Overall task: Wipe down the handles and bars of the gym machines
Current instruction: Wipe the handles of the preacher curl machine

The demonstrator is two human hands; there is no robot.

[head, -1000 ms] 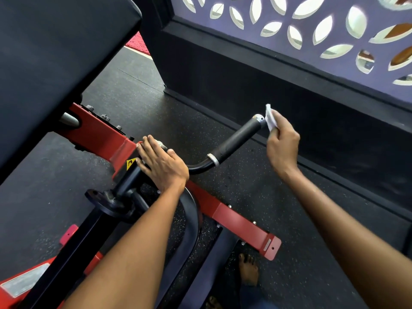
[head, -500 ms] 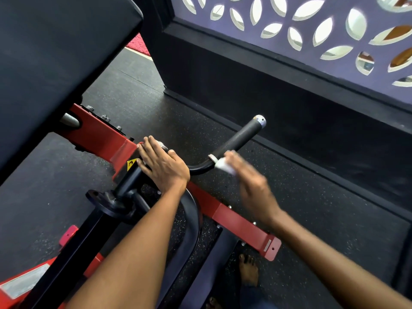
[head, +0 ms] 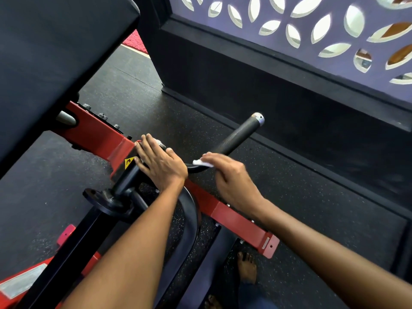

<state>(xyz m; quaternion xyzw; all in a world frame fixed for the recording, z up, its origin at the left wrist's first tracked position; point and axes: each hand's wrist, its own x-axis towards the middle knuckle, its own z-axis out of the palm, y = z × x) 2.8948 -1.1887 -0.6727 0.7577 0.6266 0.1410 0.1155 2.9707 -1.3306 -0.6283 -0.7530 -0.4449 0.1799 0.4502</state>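
A black handle with a silver end cap sticks out from a red and black gym machine, pointing up and to the right. My right hand holds a small white cloth against the bent base of that handle. My left hand rests flat, fingers straight, on the machine's black pivot next to the red frame.
A large black pad fills the upper left. A red floor beam runs toward the lower right. Bare feet stand on the speckled black floor. A dark wall base with a purple patterned screen closes the right side.
My right hand has carried the cloth from the handle's silver tip down along the grip to its bent base. My left hand has stayed in place.
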